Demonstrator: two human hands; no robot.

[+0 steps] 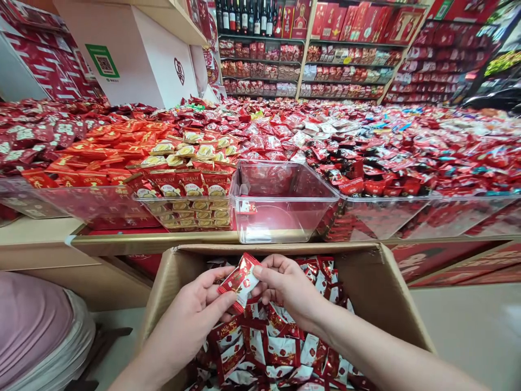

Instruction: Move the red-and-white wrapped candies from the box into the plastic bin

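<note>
Here, left grip and right grip both pinch one red-and-white packet above the carton, toward its far edge; similar packets heaped inside. Beyond, at near edge of bench, clear bin between filled bins. Farthest: bottles, shelved.

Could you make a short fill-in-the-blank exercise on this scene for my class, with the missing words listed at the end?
1. The left hand and the right hand hold a packet that is mainly red and ____.
2. Both hands are over an open box made of ____.
3. Beyond the box, the fruit packets carry the English word ____ in capitals.
4. The QR code at the upper left has a ____ frame.

Missing words: white; cardboard; DURIAN; green.
</note>
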